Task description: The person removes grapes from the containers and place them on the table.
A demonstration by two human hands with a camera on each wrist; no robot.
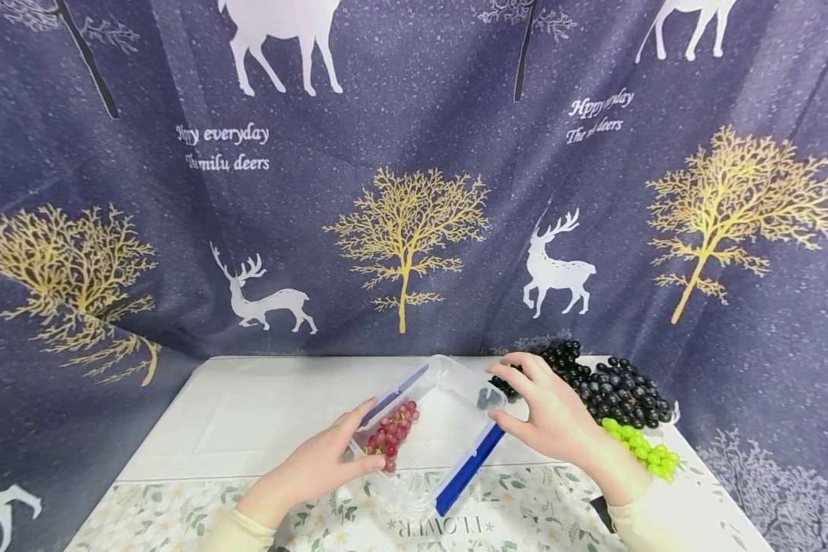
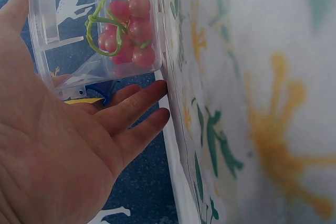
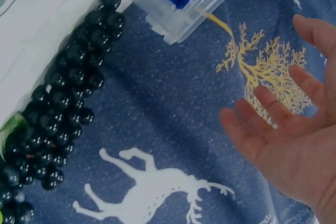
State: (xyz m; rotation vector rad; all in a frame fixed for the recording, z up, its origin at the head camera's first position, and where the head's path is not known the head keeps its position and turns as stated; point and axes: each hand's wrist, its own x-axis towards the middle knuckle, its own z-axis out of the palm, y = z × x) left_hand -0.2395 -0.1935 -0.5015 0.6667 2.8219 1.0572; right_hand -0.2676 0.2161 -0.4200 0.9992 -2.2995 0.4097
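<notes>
A clear plastic box (image 1: 448, 429) with blue side latches sits on the table, turned at an angle. A bunch of red grapes (image 1: 391, 435), seen with its green stem in the left wrist view, lies inside at the box's left end. My left hand (image 1: 320, 460) is at that end, its fingers loosely extended along the outside and the thumb by the near corner. Over the far right corner hovers my right hand (image 1: 548, 406), fingers spread and nothing in them; the right wrist view shows it apart from the box.
Bunches of black grapes (image 1: 624, 391) lie at the table's back right, behind and beside my right hand. Green grapes (image 1: 645, 448) are by my right forearm. A floral cloth (image 1: 179, 510) covers the table's near part. A dark blue printed curtain (image 1: 414, 115) hangs behind.
</notes>
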